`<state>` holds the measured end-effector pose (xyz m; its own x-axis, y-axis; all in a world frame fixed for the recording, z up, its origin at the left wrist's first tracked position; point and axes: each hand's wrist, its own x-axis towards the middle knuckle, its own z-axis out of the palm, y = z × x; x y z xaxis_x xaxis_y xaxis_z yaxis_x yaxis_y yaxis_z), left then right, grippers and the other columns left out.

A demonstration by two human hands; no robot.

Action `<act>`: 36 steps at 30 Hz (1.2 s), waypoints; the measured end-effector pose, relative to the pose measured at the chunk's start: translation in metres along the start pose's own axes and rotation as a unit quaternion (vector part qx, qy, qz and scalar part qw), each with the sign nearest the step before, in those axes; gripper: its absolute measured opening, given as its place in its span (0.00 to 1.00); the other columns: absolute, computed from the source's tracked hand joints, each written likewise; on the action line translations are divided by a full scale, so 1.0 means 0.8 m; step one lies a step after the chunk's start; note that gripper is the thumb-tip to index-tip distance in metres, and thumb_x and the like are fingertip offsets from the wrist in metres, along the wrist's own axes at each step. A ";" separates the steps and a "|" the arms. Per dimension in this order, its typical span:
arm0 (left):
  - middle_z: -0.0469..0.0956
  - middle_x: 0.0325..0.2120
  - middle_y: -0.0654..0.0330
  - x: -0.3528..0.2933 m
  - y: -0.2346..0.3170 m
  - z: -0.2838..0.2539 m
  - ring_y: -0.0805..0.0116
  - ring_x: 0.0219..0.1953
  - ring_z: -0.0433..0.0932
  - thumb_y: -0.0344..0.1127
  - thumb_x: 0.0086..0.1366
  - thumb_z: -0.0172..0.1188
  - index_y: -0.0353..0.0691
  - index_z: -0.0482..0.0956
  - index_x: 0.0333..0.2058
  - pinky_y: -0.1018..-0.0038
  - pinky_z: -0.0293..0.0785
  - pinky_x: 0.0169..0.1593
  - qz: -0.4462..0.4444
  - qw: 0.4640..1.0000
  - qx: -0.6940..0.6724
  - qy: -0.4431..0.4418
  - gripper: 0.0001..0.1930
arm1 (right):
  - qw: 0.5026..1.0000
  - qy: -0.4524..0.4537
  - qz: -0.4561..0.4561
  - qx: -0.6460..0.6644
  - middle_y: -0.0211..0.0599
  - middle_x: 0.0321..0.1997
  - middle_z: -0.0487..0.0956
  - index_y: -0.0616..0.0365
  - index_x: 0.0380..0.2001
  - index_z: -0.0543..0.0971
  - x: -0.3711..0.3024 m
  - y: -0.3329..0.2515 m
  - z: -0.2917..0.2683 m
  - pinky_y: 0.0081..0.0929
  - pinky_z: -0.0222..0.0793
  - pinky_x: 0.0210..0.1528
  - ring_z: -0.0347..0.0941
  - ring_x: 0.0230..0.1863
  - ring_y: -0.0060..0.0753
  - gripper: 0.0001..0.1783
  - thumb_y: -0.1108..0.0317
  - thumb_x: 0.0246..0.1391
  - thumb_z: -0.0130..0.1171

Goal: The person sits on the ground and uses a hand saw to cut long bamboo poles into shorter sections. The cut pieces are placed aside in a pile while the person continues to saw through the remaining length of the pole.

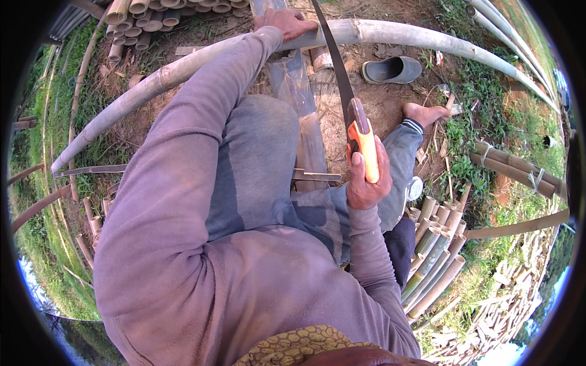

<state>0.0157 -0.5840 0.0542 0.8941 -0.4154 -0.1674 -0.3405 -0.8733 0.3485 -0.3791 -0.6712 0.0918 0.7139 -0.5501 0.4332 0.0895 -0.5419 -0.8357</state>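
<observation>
A long bamboo pole (pixel 415 38) lies across in front of me, bent into an arc by the lens. My left hand (pixel 285 24) rests on top of it, with the fingers reaching toward the saw. In my right hand (pixel 370 178) is a hand saw (pixel 364 146) with an orange and dark handle, the fingers wrapped round the grip. Its long dark blade runs up and away, crossing the pole just right of my left hand. Whether the teeth touch the bamboo I cannot tell. Beneath the pole runs a worn wooden plank (pixel 299 104), beside my bent knee.
Cut bamboo pieces are stacked at the far left (pixel 143 21), and another bundle (pixel 436 256) stands near my right side. A grey clog (pixel 392 70) lies on the dirt beyond my bare foot (pixel 425 113). Tied bamboo (pixel 519 169) and scattered offcuts (pixel 494 305) lie at the right.
</observation>
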 end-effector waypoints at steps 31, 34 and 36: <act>0.85 0.54 0.48 -0.009 0.003 -0.005 0.44 0.58 0.81 0.78 0.56 0.55 0.54 0.88 0.53 0.53 0.73 0.64 0.002 1.000 -0.015 -0.001 0.39 | 0.995 -0.033 0.078 0.060 0.51 0.59 0.82 0.74 0.61 0.77 0.002 0.006 -0.017 0.35 0.74 0.64 0.80 0.60 0.40 0.25 0.69 0.67 0.65; 0.85 0.53 0.48 -0.013 0.012 -0.012 0.44 0.58 0.82 0.78 0.57 0.54 0.54 0.88 0.53 0.52 0.73 0.64 -0.003 1.000 -0.001 -0.011 0.40 | 0.993 -0.036 0.075 0.086 0.49 0.59 0.83 0.73 0.61 0.77 0.026 0.009 0.005 0.34 0.74 0.63 0.80 0.59 0.37 0.25 0.69 0.66 0.66; 0.85 0.53 0.48 -0.015 0.016 -0.016 0.44 0.58 0.82 0.78 0.57 0.55 0.54 0.88 0.53 0.52 0.73 0.63 -0.005 1.000 0.005 0.002 0.40 | 0.998 -0.030 0.027 0.043 0.49 0.56 0.85 0.73 0.60 0.78 0.056 0.020 0.027 0.31 0.77 0.59 0.83 0.56 0.35 0.24 0.73 0.64 0.67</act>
<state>0.0044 -0.5867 0.0724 0.8987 -0.4057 -0.1665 -0.3344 -0.8797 0.3380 -0.3304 -0.6906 0.0909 0.7598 -0.5362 0.3677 0.1066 -0.4551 -0.8840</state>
